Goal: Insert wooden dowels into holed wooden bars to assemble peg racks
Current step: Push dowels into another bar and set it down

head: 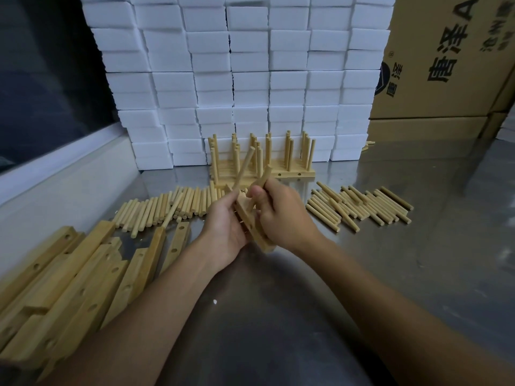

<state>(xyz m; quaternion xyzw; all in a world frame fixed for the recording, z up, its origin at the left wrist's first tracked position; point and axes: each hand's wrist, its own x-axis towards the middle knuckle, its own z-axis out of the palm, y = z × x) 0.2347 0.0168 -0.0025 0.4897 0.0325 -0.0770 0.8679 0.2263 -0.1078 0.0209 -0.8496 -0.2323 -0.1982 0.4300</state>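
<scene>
My left hand (223, 227) grips a holed wooden bar (255, 232) held tilted above the steel table, its near end low and its far end raised. One dowel (244, 169) stands in the bar near its far end and leans to the right. My right hand (281, 213) is closed on a second dowel (263, 181) whose lower end sits at the bar's top face; my fingers hide the hole. Finished peg racks (262, 162) with upright dowels stand behind my hands.
Loose dowels lie in a left pile (167, 207) and a right pile (359, 206). Several holed bars (69, 274) are heaped at the front left. White foam blocks (237, 79) are stacked at the back, and cardboard boxes (446, 65) stand at the back right.
</scene>
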